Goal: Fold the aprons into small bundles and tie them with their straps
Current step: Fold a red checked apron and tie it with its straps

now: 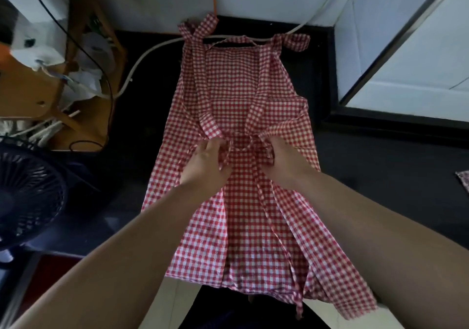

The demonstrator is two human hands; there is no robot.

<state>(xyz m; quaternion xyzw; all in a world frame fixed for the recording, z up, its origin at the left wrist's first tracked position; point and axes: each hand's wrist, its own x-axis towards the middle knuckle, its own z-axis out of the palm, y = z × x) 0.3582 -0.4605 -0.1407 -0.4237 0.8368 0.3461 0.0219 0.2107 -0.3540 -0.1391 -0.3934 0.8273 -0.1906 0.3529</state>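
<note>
A red-and-white checked apron (236, 95) lies lengthwise on a dark counter (147, 105), its hem hanging over the near edge. Both long sides are folded in toward the middle. Its waist straps (200, 79) run from the far corners down to the apron's middle, where they cross. My left hand (205, 162) pinches the left strap at that crossing. My right hand (284, 159) grips the right strap just beside it. A loose strap end (276, 229) trails down toward the hem. The neck loop (236, 40) lies at the far end.
A dark desk fan (28, 191) stands at the left. Behind it a wooden shelf (30, 92) holds white bags and cables. A white hose (142, 59) curves along the counter's back. A window frame (396, 49) is at the right, and another checked cloth (463, 178) peeks in at the right edge.
</note>
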